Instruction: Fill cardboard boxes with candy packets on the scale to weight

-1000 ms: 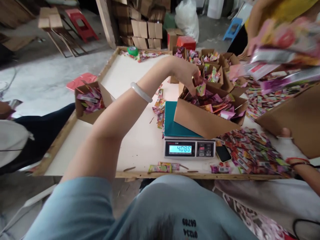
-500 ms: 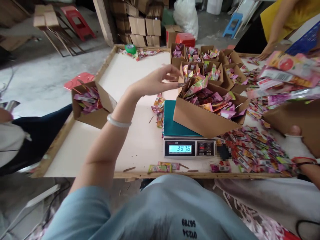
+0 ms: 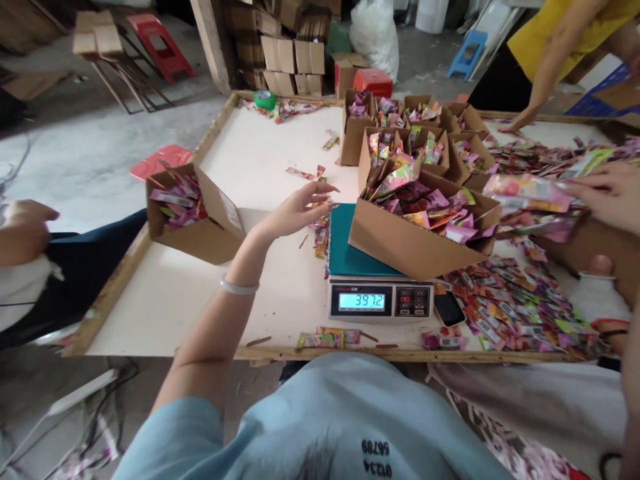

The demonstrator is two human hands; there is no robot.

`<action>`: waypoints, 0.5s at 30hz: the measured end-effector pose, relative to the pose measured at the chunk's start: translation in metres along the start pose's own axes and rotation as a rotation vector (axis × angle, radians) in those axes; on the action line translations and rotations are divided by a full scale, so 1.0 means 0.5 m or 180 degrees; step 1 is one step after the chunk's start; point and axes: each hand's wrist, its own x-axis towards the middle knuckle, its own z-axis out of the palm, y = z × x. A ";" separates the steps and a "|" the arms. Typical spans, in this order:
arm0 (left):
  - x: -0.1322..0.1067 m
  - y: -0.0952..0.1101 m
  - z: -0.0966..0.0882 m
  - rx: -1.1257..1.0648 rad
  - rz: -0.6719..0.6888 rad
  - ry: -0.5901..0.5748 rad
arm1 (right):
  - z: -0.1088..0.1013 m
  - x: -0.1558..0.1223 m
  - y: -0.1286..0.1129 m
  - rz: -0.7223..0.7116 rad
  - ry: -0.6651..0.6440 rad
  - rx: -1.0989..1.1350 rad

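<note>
My left hand [image 3: 303, 212], palm down with fingers apart, hovers empty beside the left corner of the digital scale [image 3: 347, 243]. The scale's lit display reads 397.2. An open cardboard box [image 3: 405, 240] full of small printed sachets sits askew on its teal plate. At the right edge my right hand [image 3: 607, 193] grips a bunch of sachets [image 3: 533, 190] just right of that box; part of the arm is cut off by the frame. Below it, a co-worker's gloved hand [image 3: 600, 293] rests against another brown box, and loose sachets [image 3: 505, 300] cover the tabletop.
Several filled boxes [image 3: 425, 143] stand behind the scale, and one filled box [image 3: 195, 217] stands at the table's left edge. A phone [image 3: 449, 309] lies right of the display. A person in yellow [image 3: 545, 47] reaches onto the far right side. Green tape [image 3: 264, 100] lies at the back.
My left hand has drawn back left and down from the box. The sachets on the right have moved down and left, and my right hand now shows. The reading went from 397.6 to 397.2.
</note>
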 end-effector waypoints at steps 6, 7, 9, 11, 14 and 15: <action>0.005 0.012 0.020 0.0005 -0.0012 -0.0022 | -0.010 0.001 -0.002 -0.0078 -0.0178 -0.0230; 0.005 0.015 0.022 0.0004 -0.0007 -0.0018 | -0.019 0.002 -0.009 0.0011 -0.0164 -0.0290; 0.004 0.017 0.023 -0.0003 0.0019 -0.0001 | -0.038 0.005 -0.026 0.0086 0.0115 -0.0376; 0.003 0.016 0.022 0.0003 0.0049 0.0026 | -0.057 0.003 -0.052 0.0070 0.0696 -0.0171; 0.000 0.013 0.020 0.0020 0.0067 0.0069 | -0.092 -0.016 -0.110 0.0095 0.1400 0.0750; -0.001 0.014 0.021 0.0016 0.0068 0.0081 | -0.106 -0.026 -0.135 0.0029 0.1527 0.0991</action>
